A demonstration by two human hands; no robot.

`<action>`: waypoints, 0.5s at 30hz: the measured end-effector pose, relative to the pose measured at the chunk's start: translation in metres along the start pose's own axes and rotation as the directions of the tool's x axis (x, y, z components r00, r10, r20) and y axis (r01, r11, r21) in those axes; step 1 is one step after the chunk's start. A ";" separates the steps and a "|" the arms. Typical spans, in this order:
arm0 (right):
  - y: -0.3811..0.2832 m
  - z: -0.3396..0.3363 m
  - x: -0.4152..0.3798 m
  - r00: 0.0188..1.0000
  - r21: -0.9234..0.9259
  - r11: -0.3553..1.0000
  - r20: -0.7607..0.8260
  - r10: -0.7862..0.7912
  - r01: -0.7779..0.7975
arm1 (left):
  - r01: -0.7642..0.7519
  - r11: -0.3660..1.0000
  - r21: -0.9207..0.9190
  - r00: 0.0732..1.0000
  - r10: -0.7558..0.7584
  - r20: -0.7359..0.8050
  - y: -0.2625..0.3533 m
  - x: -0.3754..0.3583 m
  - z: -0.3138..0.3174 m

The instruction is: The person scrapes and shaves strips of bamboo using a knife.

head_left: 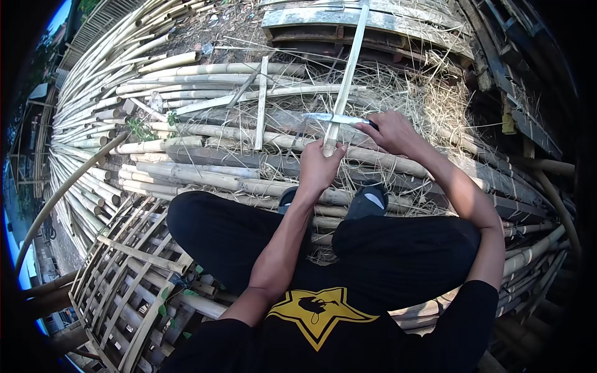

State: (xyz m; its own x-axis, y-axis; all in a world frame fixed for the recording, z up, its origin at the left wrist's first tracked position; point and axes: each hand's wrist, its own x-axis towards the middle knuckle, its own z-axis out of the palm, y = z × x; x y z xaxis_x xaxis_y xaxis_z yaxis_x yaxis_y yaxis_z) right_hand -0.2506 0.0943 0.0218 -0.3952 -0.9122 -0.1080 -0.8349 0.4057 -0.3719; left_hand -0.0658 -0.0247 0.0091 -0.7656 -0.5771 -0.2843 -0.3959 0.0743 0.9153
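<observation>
My left hand (319,165) grips the near end of a long, pale bamboo strip (350,71), which runs away from me toward the wooden stack at the top. Closed round the dark handle of a knife (336,118), my right hand (392,132) is just right of the strip. The knife's blade lies crosswise over the strip, a short way beyond my left fingers, with its tip pointing left. Left of my hands, a shorter bamboo strip (261,102) rests across the poles.
Bamboo poles (217,130) lie beneath and around my feet, strewn with shavings (398,93). A larger pile of poles (93,124) spreads at left. A woven bamboo lattice (134,273) stands at lower left. A wooden pallet stack (367,25) is at the top.
</observation>
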 end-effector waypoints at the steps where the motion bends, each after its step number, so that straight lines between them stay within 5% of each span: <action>1: 0.024 -0.013 0.005 0.974 0.057 0.975 -0.054 0.219 -0.216 | 0.062 0.996 -0.058 0.998 -0.061 0.018 0.000 -0.004 0.000; 2: 0.060 -0.033 0.011 0.898 0.123 0.902 -0.102 0.427 -0.415 | 0.057 0.997 -0.057 0.998 -0.056 0.020 0.000 -0.008 -0.002; 4: 0.131 -0.070 0.001 0.746 0.150 0.821 -0.353 0.565 -0.551 | -0.005 0.996 -0.084 1.000 0.006 0.014 -0.002 -0.013 -0.011; 7: 0.108 -0.090 -0.007 0.647 0.276 0.818 -0.507 0.570 -0.505 | 0.020 0.958 -0.286 1.000 -0.013 0.025 0.012 -0.004 -0.010; 9: 0.088 -0.071 -0.002 0.775 0.446 0.839 -0.391 0.497 -0.313 | 0.065 0.930 -0.361 0.994 -0.030 0.102 0.016 -0.003 -0.006; 11: 0.043 -0.053 0.001 0.949 0.390 0.907 -0.195 0.248 -0.157 | 0.155 0.895 -0.418 0.982 -0.092 0.167 0.019 -0.005 -0.004; 13: 0.004 -0.037 0.002 0.988 0.316 0.937 0.071 0.134 -0.150 | 0.174 0.891 -0.419 0.977 -0.102 0.188 0.025 -0.008 -0.006; 15: -0.015 -0.018 0.001 0.988 0.297 0.952 0.154 0.032 -0.077 | 0.189 0.890 -0.416 0.972 -0.109 0.208 0.024 -0.007 -0.008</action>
State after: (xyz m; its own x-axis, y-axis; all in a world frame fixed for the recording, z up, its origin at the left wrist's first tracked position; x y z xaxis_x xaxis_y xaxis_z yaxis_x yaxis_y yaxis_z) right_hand -0.2454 0.0881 0.0442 -0.3579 -0.8966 -0.2606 -0.6502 0.4397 -0.6197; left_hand -0.0657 -0.0253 0.0356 -0.8065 -0.4001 -0.4353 -0.2859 -0.3806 0.8794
